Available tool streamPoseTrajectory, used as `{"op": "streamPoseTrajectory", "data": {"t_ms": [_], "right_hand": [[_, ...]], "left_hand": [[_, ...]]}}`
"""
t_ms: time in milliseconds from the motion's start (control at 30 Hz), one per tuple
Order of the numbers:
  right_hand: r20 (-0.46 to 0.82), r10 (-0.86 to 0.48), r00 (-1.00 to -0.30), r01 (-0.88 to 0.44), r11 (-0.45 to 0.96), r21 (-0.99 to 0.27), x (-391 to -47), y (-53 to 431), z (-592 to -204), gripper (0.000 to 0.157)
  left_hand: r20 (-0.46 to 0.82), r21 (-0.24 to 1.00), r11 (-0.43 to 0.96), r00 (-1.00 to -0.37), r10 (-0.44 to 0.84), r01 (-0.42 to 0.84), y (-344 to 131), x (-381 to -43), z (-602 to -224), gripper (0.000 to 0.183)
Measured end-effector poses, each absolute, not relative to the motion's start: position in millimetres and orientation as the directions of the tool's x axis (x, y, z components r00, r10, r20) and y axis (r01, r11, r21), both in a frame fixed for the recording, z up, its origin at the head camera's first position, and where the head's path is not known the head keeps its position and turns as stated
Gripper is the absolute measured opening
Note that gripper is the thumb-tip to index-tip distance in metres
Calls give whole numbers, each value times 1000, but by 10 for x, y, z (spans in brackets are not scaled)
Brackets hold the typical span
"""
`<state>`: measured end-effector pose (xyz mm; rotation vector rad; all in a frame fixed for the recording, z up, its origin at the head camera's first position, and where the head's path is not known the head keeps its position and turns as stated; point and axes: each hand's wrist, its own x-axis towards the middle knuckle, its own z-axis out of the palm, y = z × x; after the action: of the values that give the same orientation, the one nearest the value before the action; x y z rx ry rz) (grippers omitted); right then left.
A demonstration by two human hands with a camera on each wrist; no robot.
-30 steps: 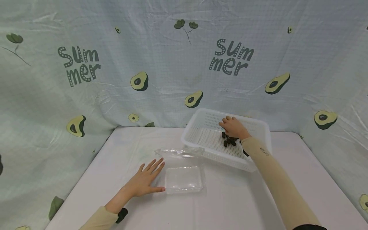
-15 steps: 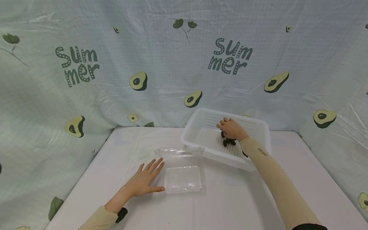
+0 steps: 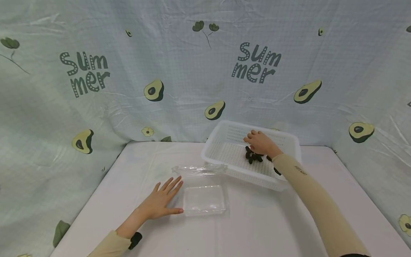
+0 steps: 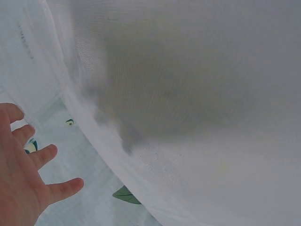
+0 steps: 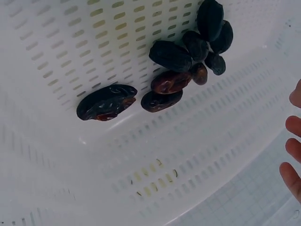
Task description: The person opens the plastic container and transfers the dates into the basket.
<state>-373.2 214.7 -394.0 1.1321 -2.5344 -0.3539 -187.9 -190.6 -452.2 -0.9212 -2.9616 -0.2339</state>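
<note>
My right hand [image 3: 260, 144] is over the white perforated basket [image 3: 213, 156], its fingers loosely bent just above several dark dates [image 3: 253, 157]. In the right wrist view the dates [image 5: 171, 56] lie clustered on the basket floor, glossy and dark brown, one larger date [image 5: 106, 102] apart from the rest. Only the fingertips [image 5: 294, 126] of that hand show at the right edge there, with no date visible at them. My left hand [image 3: 160, 202] lies with fingers spread on the table, thumb and fingertips right at the left side of a clear plastic container [image 3: 204, 200].
The container's clear flap or film [image 3: 199, 170] lies crumpled at its back, close to the basket's front left. A white cloth covers the table [image 3: 253, 228]. Behind it hangs a printed curtain [image 3: 179, 71] with avocados and lettering.
My right hand has shifted slightly within the basket, first left and then back, and the sleeve has swung right. The dates under it are rearranged. My left hand stays in place.
</note>
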Motion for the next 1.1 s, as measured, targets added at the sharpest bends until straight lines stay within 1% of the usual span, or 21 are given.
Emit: {"op": "streamPoseTrajectory", "data": {"t_ms": [167, 333, 533, 767, 833, 867, 900, 967, 1100], "right_hand": [[264, -759, -595, -695, 651, 304, -3624, 2211, -3853, 10], [313, -769, -557, -710, 636, 302, -3475, 2331, -3751, 12], [354, -749, -560, -695, 657, 291, -3218, 2530, -3623, 13], [466, -742, -482, -706, 644, 295, -3015, 2830, -3561, 21], [486, -736, -470, -711, 642, 285, -2962, 2933, -3564, 22], [494, -734, -466, -714, 642, 280, -2934, 2987, -3571, 16], [502, -729, -466, -715, 644, 271, -2902, 3038, -3579, 9], [514, -714, -476, -710, 657, 255, -2838, 3139, -3609, 7], [526, -658, -539, -653, 721, 232, -2709, 3318, -3717, 10]], "left_hand": [[84, 138, 813, -824, 560, 566, -1897, -1875, -4540, 87], [109, 142, 809, -821, 560, 570, -1904, -1861, -4552, 84], [138, 159, 805, -821, 554, 571, -1947, -1844, -4549, 75], [203, 142, 793, -802, 562, 592, -2009, -1835, -4560, 66], [230, 142, 786, -792, 566, 602, -2031, -1835, -4563, 63], [242, 142, 783, -788, 566, 606, -2044, -1835, -4563, 61], [254, 145, 782, -787, 563, 606, -2060, -1835, -4565, 60], [269, 148, 786, -789, 552, 600, -2097, -1833, -4565, 57], [277, 157, 810, -812, 514, 565, -2196, -1830, -4549, 53]]}}
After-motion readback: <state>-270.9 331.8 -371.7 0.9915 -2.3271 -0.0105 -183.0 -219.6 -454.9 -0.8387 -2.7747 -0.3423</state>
